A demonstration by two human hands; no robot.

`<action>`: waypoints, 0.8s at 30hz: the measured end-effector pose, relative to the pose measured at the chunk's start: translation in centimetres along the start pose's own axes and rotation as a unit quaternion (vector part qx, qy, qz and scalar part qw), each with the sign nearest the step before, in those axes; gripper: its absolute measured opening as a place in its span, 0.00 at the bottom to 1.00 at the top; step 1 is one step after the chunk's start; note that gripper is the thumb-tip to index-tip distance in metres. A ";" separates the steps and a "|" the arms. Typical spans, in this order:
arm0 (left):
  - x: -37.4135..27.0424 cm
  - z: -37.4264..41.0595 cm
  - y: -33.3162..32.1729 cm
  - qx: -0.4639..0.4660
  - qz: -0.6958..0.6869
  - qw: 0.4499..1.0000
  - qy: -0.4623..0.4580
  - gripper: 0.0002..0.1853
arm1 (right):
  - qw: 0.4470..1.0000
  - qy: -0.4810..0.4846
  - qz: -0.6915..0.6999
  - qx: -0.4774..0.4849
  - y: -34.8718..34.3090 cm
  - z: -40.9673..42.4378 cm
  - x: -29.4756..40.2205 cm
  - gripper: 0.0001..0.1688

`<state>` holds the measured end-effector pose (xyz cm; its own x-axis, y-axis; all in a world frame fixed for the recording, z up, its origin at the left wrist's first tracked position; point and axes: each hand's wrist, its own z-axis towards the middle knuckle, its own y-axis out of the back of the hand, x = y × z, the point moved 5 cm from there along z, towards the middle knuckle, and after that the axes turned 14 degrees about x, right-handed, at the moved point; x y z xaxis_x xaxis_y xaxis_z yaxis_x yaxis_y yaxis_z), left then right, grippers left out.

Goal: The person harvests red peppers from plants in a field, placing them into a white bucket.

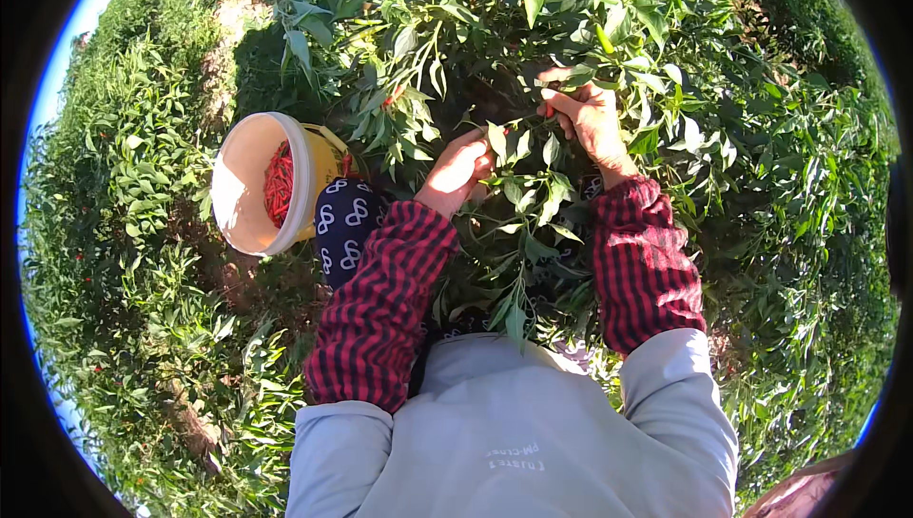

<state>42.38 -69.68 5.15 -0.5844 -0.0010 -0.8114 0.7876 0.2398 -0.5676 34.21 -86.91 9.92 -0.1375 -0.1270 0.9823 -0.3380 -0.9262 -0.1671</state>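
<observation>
My left hand (460,167) is low among the leaves of a chili pepper plant (531,193), its fingers curled at a leafy stem; what they hold is partly hidden. Up and to the right, my right hand (585,115) has thumb and fingers bent close together near a thin branch, with a bit of red showing at the fingertips. Whether it grips that red thing is unclear. A pale plastic bucket (303,183) stands tilted towards the view at the left, beside my knee in dark patterned cloth. Red chili peppers (279,184) lie inside it.
Dense pepper plants (784,232) surround me on both sides and ahead. A green chili pepper (604,39) hangs above my right hand. Bare soil (227,40) shows between rows at the upper left. Part of a pinkish cloth (802,491) is at the lower right edge.
</observation>
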 end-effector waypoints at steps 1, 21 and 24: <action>0.6 0.2 0.5 0.016 -0.013 1.000 -0.011 0.14 | 0.999 0.008 0.006 0.035 0.0 0.1 0.0 0.13; 0.4 -0.1 -1.0 -0.076 -0.021 0.997 -0.008 0.10 | 0.938 0.154 -0.283 0.124 -4.8 -1.1 0.3 0.12; -0.3 -0.2 -1.2 -0.039 0.091 0.991 -0.089 0.10 | 0.918 0.037 -0.385 0.084 -4.0 -0.4 -0.6 0.14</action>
<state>41.58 -69.78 6.06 -0.3847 -0.1200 -0.9152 0.8552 0.3266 -0.4024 35.24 -83.01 9.96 0.0166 0.6068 0.7947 -0.2139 -0.7742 0.5956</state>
